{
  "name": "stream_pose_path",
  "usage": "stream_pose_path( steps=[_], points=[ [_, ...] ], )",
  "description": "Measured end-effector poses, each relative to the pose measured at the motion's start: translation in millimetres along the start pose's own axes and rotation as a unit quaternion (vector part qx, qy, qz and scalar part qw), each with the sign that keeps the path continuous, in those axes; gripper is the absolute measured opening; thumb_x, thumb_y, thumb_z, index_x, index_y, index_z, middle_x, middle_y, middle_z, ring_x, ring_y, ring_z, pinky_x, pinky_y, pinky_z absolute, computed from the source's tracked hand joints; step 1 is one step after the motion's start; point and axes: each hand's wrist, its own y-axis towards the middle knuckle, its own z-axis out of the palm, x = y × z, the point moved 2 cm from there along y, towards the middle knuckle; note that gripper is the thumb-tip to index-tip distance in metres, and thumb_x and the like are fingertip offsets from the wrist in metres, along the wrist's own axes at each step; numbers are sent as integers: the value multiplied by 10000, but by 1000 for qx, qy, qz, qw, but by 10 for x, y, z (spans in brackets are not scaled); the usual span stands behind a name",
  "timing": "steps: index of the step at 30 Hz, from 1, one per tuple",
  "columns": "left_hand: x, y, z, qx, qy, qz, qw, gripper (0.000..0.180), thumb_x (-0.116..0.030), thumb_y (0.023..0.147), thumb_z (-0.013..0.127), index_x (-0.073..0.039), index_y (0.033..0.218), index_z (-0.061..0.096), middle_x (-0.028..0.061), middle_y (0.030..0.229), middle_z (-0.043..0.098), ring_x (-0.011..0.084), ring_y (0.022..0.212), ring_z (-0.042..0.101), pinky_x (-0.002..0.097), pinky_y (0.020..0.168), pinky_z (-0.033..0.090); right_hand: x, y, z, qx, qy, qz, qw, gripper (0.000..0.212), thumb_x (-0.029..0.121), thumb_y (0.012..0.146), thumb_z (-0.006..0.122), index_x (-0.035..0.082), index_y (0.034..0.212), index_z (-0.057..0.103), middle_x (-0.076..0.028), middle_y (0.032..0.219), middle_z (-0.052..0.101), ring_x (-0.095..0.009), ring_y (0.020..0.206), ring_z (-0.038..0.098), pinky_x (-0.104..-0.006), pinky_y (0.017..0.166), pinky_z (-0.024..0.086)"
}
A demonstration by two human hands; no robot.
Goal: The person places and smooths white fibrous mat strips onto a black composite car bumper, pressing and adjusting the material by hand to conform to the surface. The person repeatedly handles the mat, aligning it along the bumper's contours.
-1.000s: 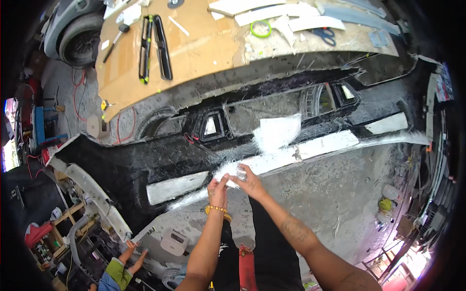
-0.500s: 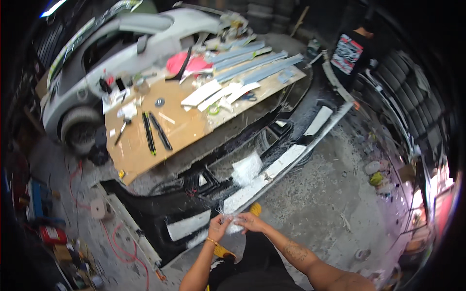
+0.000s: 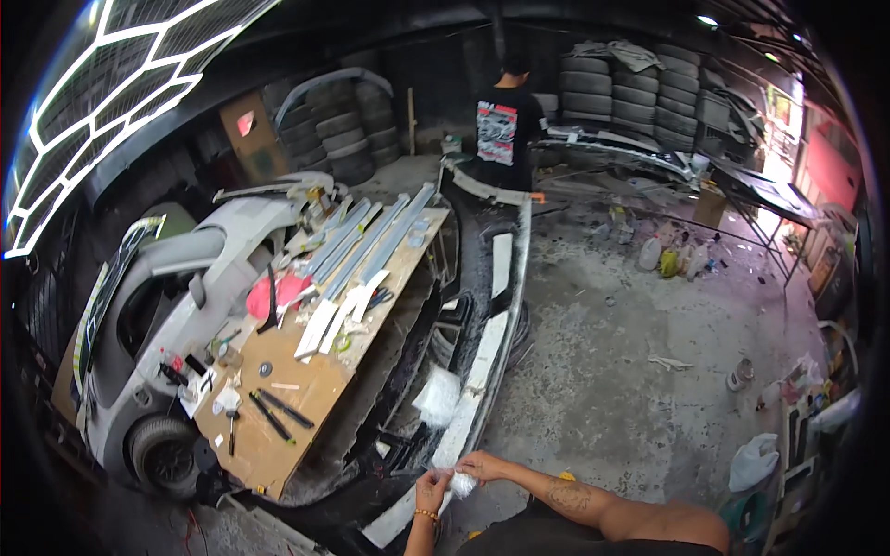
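Observation:
A long black car bumper (image 3: 389,496) with white patches (image 3: 484,347) along its edge stretches away in front of me. At its near edge my left hand (image 3: 432,489) and my right hand (image 3: 480,467) are close together, fingers pinched. Between them is a whitish, translucent fibrous piece (image 3: 462,485) that looks like fiberglass mat, gripped by both and hanging below the fingers. A larger white fibrous sheet (image 3: 438,397) rests on the bumper just beyond my hands.
Left of the bumper stands a cardboard-topped table (image 3: 301,371) with grey strips (image 3: 371,243), white strips and tools. A grey car body (image 3: 185,296) is behind it. Someone in a black shirt (image 3: 505,125) stands by the bumper's far end, near stacked tires (image 3: 586,91). Bottles (image 3: 669,261) sit on the floor at right.
The view has swung up and to the right, showing more of the far wall and tires. Both hands remain together on the fibrous piece near the bumper's edge.

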Motion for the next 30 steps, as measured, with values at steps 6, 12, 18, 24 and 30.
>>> stream_pose_path(
  steps=[6, 12, 18, 24, 30],
  points=[
    [149, 471, 576, 83, -19, 62, 994, 214, -212, 880, 746, 1, 867, 722, -1, 723, 659, 65, 642, 548, 254, 582, 432, -229, -313, -573, -48, 24, -4, 999, 466, 437, 874, 719, 18, 1073, 682, -69, 763, 634, -162, 633, 651, -317, 515, 564],
    [-203, 919, 1538, 172, 92, 47, 980, 277, -276, 898, 734, -15, 809, 707, -10, 671, 626, 64, 603, 514, 261, 559, 409, -577, -717, -1614, -92, 67, -28, 993, 439, 413, 852, 754, 7, 1010, 699, -77, 721, 648, -167, 549, 624, -324, 509, 539],
    [-720, 1220, 2199, 127, 116, 102, 980, 305, -291, 898, 739, 2, 818, 717, -20, 648, 607, 60, 609, 492, 256, 550, 392, -743, -749, -2399, -89, 120, -40, 988, 499, 474, 878, 715, -12, 988, 682, -91, 847, 668, -175, 649, 674, -312, 515, 587],
    [-1225, 1430, 2572, 77, 93, 101, 987, 304, -250, 918, 708, 27, 794, 692, -27, 608, 552, 60, 567, 447, 257, 523, 353, -825, -560, -2960, -50, 135, -79, 987, 452, 459, 865, 741, 22, 969, 691, -49, 817, 652, -155, 628, 659, -299, 502, 577],
    [-1281, 1827, 2649, 20, 48, 154, 987, 337, -241, 918, 701, 24, 717, 646, -20, 582, 531, 67, 559, 413, 282, 503, 337, -714, -324, -3047, -165, 164, -80, 969, 390, 364, 886, 738, -21, 847, 690, -63, 673, 633, -188, 527, 660, -318, 470, 561]
  ],
)
